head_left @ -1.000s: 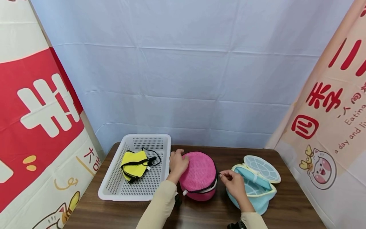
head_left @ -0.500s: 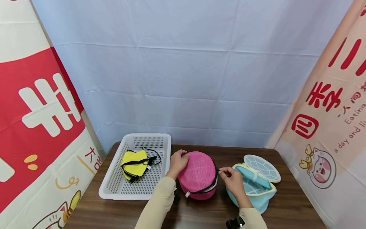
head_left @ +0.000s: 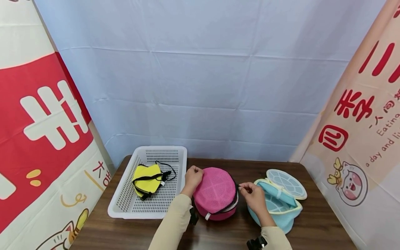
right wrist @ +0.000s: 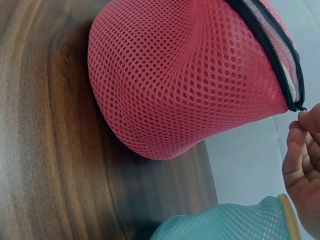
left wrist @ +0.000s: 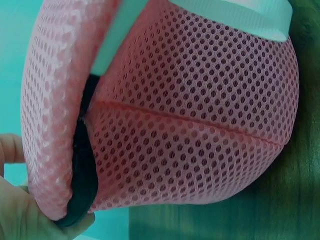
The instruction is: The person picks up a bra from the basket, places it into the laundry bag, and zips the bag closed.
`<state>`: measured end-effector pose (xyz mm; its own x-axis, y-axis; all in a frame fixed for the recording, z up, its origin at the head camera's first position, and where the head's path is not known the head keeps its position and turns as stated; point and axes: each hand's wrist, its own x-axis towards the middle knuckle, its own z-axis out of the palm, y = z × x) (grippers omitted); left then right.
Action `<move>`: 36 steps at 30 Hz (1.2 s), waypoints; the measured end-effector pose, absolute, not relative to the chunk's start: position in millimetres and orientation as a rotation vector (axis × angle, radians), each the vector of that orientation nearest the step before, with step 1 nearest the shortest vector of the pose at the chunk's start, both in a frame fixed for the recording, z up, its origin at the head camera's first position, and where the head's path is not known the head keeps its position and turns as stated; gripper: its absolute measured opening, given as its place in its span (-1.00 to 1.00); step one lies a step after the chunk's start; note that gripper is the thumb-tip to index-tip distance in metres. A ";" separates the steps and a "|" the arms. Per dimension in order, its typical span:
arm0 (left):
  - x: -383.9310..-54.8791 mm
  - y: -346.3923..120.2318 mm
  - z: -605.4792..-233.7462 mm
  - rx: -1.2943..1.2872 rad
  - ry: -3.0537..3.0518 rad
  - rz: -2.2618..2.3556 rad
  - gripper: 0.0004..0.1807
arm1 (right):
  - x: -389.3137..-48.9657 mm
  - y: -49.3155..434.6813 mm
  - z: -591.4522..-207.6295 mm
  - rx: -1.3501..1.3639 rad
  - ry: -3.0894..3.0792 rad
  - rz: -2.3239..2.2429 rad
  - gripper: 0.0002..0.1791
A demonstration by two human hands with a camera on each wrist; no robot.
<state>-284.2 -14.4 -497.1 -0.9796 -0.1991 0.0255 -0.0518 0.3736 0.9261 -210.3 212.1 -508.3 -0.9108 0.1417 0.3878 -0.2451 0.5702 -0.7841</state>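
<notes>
Holds the pink bag [head_left: 215, 191] on the tabletop [head_left: 312, 222] between the basket [head_left: 137, 215] and the blue bag [head_left: 282, 220], with the fingers of the left hand [head_left: 193, 178] clamped on its rim and those of the right hand [head_left: 252, 196] pinched together on the zipper pull [right wrist: 300, 106]. Shows the yellow item [head_left: 148, 171] in the basket only from the head. Reveals the side seam [left wrist: 190, 118] only from the left wrist, and the zipper [right wrist: 270, 47], parted around something white, most closely from the right.
</notes>
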 end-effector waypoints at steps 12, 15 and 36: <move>-283.8 -12.7 -500.5 0.310 -2.426 -1.678 -0.94 | -210.0 209.3 -508.6 0.118 -2.346 1.246 -0.97; -283.2 -11.9 -500.6 0.352 -2.390 -1.666 -0.94 | -208.3 209.1 -508.7 0.147 -2.331 1.240 -0.95; -276.4 -6.7 -497.7 0.524 -2.150 -1.823 -0.95 | -201.6 209.8 -508.0 0.179 -2.330 1.174 -0.90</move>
<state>-276.4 -6.7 -497.7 -0.8971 -0.4411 -0.0250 -0.0968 0.1411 0.9852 -201.6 209.8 -508.0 -0.8557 0.1122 0.5052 -0.3391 0.6158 -0.7112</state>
